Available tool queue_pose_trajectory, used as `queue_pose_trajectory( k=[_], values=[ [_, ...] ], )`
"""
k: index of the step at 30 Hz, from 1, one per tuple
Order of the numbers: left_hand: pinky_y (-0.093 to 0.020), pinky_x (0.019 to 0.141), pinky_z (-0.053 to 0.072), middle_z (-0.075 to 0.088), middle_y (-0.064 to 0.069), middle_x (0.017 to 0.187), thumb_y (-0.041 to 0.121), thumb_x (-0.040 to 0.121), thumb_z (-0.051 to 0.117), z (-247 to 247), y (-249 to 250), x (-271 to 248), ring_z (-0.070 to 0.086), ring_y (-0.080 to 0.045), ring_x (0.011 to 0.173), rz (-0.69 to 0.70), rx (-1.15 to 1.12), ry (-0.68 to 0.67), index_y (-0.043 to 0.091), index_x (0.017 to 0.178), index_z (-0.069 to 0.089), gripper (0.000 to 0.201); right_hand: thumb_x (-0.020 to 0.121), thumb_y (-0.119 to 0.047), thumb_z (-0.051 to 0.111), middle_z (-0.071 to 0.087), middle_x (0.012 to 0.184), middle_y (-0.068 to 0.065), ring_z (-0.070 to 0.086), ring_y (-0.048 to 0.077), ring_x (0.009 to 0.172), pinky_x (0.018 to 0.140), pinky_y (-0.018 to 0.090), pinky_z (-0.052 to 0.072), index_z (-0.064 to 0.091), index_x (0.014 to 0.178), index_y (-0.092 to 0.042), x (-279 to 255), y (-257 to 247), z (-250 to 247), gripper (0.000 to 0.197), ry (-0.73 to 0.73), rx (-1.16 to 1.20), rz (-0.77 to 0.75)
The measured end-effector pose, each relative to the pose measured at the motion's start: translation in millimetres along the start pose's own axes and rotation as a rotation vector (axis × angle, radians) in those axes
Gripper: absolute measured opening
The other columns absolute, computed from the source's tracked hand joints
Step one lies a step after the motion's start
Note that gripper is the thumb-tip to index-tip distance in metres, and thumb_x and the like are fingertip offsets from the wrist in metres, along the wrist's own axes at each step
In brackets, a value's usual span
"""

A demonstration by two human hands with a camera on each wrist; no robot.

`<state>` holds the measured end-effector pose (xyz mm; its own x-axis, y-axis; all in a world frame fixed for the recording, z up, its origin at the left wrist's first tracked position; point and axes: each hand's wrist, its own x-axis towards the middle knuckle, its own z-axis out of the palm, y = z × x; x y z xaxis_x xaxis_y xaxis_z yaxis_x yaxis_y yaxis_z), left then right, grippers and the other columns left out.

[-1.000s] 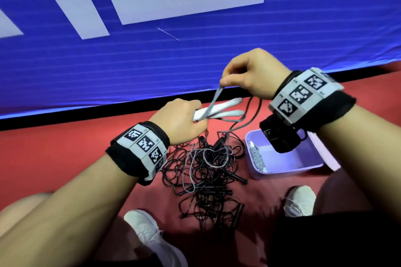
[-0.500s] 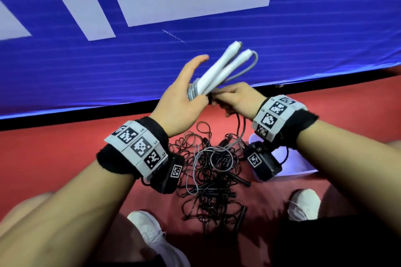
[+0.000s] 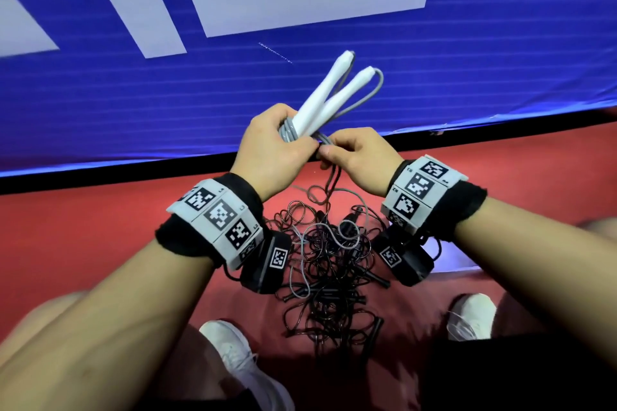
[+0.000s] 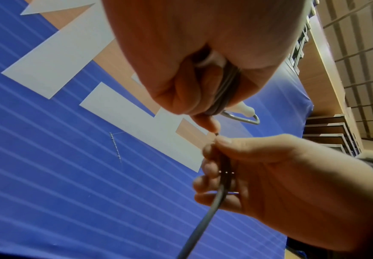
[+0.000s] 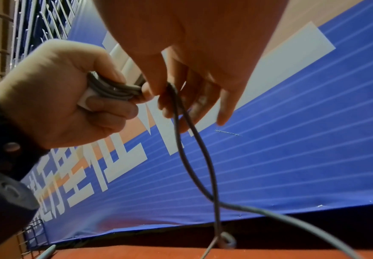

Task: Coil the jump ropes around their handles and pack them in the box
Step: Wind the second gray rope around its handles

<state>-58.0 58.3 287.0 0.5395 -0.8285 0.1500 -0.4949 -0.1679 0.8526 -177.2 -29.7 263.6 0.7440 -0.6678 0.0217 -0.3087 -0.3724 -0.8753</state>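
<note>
box [image 3: 467, 265]: mostly hidden behind right wrist | white handles [image 3: 329, 98]: lower ends hidden in left hand [image 3: 270, 150]

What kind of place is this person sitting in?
Probably an indoor sports hall: red floor, a blue banner with large white lettering along the edge, and what look like tiered stands behind.

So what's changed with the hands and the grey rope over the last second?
The left hand tipped the white handles from flat to pointing up. The right hand dropped from above them to their base, pinching the grey rope, with coils now there. The black rope pile stayed put.
</note>
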Motion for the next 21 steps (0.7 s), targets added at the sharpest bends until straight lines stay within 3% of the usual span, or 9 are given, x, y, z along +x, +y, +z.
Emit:
queue_pose_trajectory(
  k=[3, 6, 9, 12, 15, 18, 21],
  values=[
    [-0.016, 0.046, 0.027, 0.037, 0.008, 0.060, 0.012, 0.077, 0.073, 2.9, -3.3, 2.5, 0.032, -0.003, 0.045, 0.010, 0.009, 0.052, 0.022, 0.064, 0.038, 0.039, 0.094, -0.013, 0.050, 0.054, 0.063, 0.000, 0.054, 0.019, 0.059, 0.070, 0.038, 0.048, 0.059, 0.099, -0.012, 0.2, -0.5, -0.7, 0.010, 0.057, 0.005, -0.040],
    [-0.016, 0.047, 0.028, 0.036, 0.010, 0.061, 0.025, 0.075, 0.080, 5.5, -2.7, 3.4, 0.032, -0.003, 0.048, 0.021, 0.023, 0.082, 0.023, 0.065, 0.036, 0.045, 0.094, -0.019, 0.050, 0.065, 0.086, 0.008, 0.057, 0.025, 0.081, 0.079, 0.039, 0.046, 0.061, 0.105, -0.012, -2.5, -1.8, 1.4, 0.017, 0.059, -0.126, -0.111],
    [-0.015, 0.050, 0.032, 0.045, 0.010, 0.063, 0.023, 0.083, 0.071, 4.5, -4.3, 7.3, 0.042, -0.001, 0.052, 0.047, 0.060, 0.108, 0.027, 0.072, 0.046, 0.028, 0.094, -0.020, 0.050, 0.063, 0.090, 0.003, 0.054, 0.021, 0.085, 0.075, 0.030, 0.038, 0.060, 0.110, -0.012, -5.8, -4.4, 2.9, 0.021, 0.035, -0.219, -0.124],
    [-0.013, 0.048, 0.032, 0.046, 0.009, 0.059, 0.025, 0.087, 0.068, 1.9, -9.6, 12.4, 0.044, 0.001, 0.049, 0.046, 0.097, 0.154, 0.027, 0.069, 0.049, 0.026, 0.094, -0.022, 0.050, 0.057, 0.075, -0.002, 0.049, 0.018, 0.073, 0.065, 0.029, 0.033, 0.059, 0.091, -0.016, -8.7, -9.6, 5.4, 0.012, -0.016, -0.296, -0.136],
    [-0.013, 0.047, 0.031, 0.043, 0.008, 0.057, 0.027, 0.088, 0.067, 3.8, -13.8, 15.1, 0.042, 0.000, 0.046, 0.039, 0.123, 0.164, 0.026, 0.066, 0.047, 0.030, 0.095, -0.025, 0.047, 0.045, 0.059, -0.007, 0.042, 0.011, 0.057, 0.052, 0.025, 0.029, 0.042, 0.066, -0.024, -11.1, -15.9, 5.8, 0.030, -0.022, -0.323, -0.137],
    [-0.013, 0.046, 0.031, 0.043, 0.008, 0.059, 0.024, 0.090, 0.065, 5.1, -17.1, 17.9, 0.041, 0.001, 0.046, 0.043, 0.121, 0.139, 0.026, 0.067, 0.045, 0.031, 0.096, -0.026, 0.045, 0.042, 0.057, -0.003, 0.039, 0.013, 0.054, 0.051, 0.029, 0.028, 0.040, 0.064, -0.018, -10.1, -19.2, 4.8, 0.033, -0.023, -0.347, -0.122],
    [-0.012, 0.047, 0.032, 0.043, 0.007, 0.062, 0.022, 0.090, 0.064, 5.7, -20.8, 22.5, 0.040, 0.001, 0.047, 0.043, 0.116, 0.120, 0.023, 0.070, 0.047, 0.027, 0.097, -0.024, 0.044, 0.044, 0.060, -0.002, 0.040, 0.014, 0.057, 0.053, 0.027, 0.031, 0.053, 0.075, -0.009, -9.0, -20.6, 3.7, 0.029, -0.038, -0.325, -0.092]
  ],
)
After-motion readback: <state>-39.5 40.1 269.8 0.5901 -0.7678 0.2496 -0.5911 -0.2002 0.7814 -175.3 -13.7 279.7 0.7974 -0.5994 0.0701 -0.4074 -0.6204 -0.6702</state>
